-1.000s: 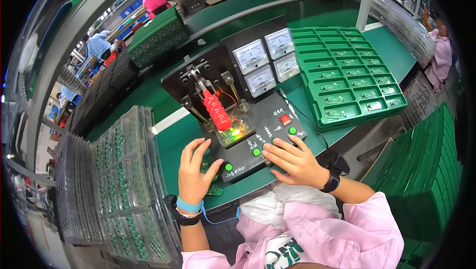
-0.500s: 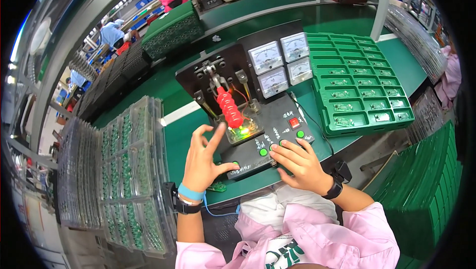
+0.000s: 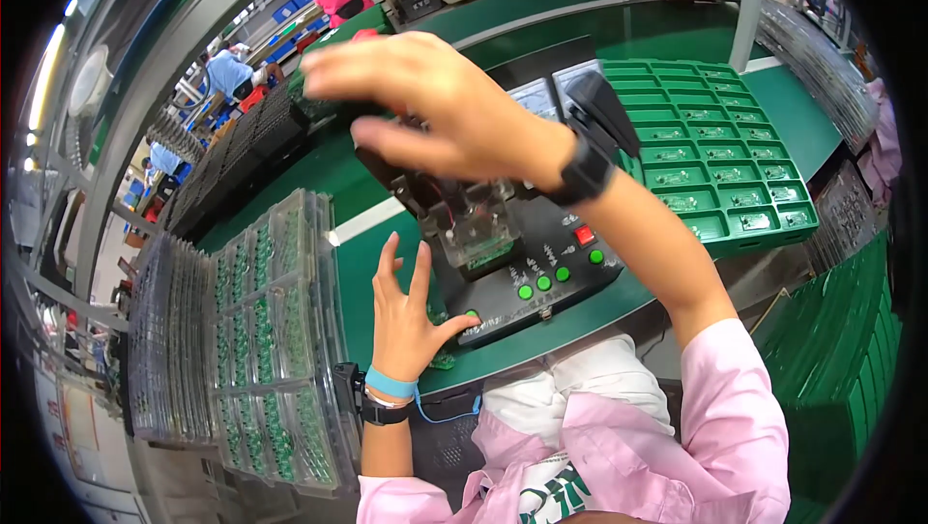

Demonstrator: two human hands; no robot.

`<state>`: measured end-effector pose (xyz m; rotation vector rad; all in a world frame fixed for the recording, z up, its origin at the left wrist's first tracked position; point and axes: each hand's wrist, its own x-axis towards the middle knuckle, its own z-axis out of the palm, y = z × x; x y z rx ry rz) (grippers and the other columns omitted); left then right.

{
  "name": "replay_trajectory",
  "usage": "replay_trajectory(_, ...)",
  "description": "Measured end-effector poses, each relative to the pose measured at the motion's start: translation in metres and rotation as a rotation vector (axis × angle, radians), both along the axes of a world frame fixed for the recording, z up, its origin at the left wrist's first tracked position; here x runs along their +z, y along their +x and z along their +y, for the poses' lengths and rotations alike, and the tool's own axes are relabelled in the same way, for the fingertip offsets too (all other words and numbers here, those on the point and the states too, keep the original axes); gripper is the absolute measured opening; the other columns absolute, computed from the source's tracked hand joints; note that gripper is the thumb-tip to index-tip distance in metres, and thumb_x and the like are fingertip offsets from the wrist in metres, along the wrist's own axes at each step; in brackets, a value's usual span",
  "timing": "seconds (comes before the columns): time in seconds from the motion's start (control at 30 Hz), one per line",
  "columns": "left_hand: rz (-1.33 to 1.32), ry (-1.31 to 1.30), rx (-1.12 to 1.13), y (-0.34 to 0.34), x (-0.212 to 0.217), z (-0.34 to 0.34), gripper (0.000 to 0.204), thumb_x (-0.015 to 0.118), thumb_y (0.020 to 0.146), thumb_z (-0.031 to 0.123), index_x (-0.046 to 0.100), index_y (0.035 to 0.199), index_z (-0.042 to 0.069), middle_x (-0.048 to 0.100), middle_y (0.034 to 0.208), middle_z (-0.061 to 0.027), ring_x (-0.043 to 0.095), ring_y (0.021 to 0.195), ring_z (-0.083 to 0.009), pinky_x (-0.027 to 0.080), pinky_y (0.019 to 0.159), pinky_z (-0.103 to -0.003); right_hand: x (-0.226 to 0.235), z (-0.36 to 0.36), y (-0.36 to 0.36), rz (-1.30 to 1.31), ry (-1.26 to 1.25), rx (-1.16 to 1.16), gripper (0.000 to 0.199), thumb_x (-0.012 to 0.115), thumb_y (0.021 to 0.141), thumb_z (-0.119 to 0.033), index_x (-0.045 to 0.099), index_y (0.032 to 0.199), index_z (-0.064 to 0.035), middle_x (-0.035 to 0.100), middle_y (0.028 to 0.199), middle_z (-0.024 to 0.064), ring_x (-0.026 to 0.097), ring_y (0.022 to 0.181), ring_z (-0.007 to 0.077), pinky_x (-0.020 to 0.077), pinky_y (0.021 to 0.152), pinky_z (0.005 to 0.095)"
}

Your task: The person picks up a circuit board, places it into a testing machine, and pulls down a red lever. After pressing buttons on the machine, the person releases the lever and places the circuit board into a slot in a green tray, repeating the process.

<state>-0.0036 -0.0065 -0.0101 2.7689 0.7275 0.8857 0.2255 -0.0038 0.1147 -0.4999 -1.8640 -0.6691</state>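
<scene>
My left hand (image 3: 404, 316) is open at the near left corner of a black test fixture (image 3: 512, 306). Its thumb tip touches or hovers over a green push button (image 3: 472, 315); the other fingers point up and apart. My right hand (image 3: 425, 103), blurred, is raised across the fixture's back part, fingers stretched and thumb apart. Just beyond it shows a bit of the red clamp handle (image 3: 365, 35); whether they touch is hidden. Below the clear press block (image 3: 474, 224) a green circuit board (image 3: 490, 257) shows. Another small board (image 3: 443, 361) lies beside my left wrist.
A green compartment tray (image 3: 715, 219) with small boards stands at right. Clear trays of green boards (image 3: 271, 321) are stacked at left. More green buttons (image 3: 544, 282) and a red switch (image 3: 583, 234) sit on the fixture. My right forearm partly covers the panel meters (image 3: 541, 97).
My right hand has left the buttons and swung up over the fixture. The red handle has tipped up and back, and the glow at the board is gone. My left hand keeps its pose.
</scene>
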Motion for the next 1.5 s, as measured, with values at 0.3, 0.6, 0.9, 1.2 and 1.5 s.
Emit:
replay_trajectory(0.3,0.227,0.065,0.453,-0.075,-0.044,0.004,0.032,0.070,0.083,0.014,0.064,0.112,0.005,0.059,0.121,-0.0151,0.056,0.106,-0.0362,0.046,0.089,-0.046,-0.094,-0.085,-0.011,-0.250,-0.542,-0.184,0.025,0.058,0.083,-0.006,0.062,0.107,-0.0004,0.060,0.059,0.0044,0.061,0.052,0.0221,0.0498,0.051,0.0356)
replay_trajectory(0.6,0.180,-0.033,0.105,-0.053,-0.036,0.008,0.016,0.066,0.083,0.007,0.067,0.098,0.005,0.066,0.100,-0.0084,0.061,0.093,-0.0290,0.048,0.081,-0.039,-0.134,-0.071,-0.026,-0.452,-0.683,-0.653,0.009,0.063,0.075,-0.011,0.059,0.079,-0.0034,0.060,0.057,0.0084,0.063,0.050,0.0227,0.0473,0.045,0.0336)
replay_trajectory(0.9,0.204,0.045,0.044,-0.063,-0.038,0.016,0.018,0.065,0.081,-0.002,0.067,0.098,0.002,0.067,0.092,-0.0154,0.065,0.084,-0.0331,0.051,0.077,-0.041,-0.096,-0.108,0.058,0.037,-0.738,-0.588,0.011,0.061,0.073,-0.004,0.060,0.083,0.0005,0.062,0.066,0.0130,0.060,0.054,0.0323,0.0483,0.050,0.0367)
replay_trajectory(1.2,-0.103,0.068,-0.145,0.016,-0.012,-0.013,0.034,0.055,0.080,-0.013,0.065,0.110,-0.001,0.068,0.104,-0.0186,0.066,0.099,-0.0351,0.053,0.084,-0.039,-0.159,-0.132,0.310,0.486,-1.086,-1.654,0.047,0.061,0.087,-0.036,0.057,0.112,0.0035,0.069,0.097,0.0230,0.066,0.095,0.0408,0.0477,0.089,0.0551)
replay_trajectory(1.5,0.171,0.111,-0.045,0.057,-0.029,-0.035,0.045,0.055,0.088,0.006,0.051,0.132,-0.004,0.054,0.131,-0.0219,0.050,0.124,-0.0367,0.040,0.103,-0.045,-0.137,-0.121,0.265,0.266,-0.460,-1.379,0.030,0.065,0.087,-0.030,0.068,0.089,-0.0004,0.050,0.129,0.0238,0.046,0.120,0.0399,0.0371,0.103,0.0495)
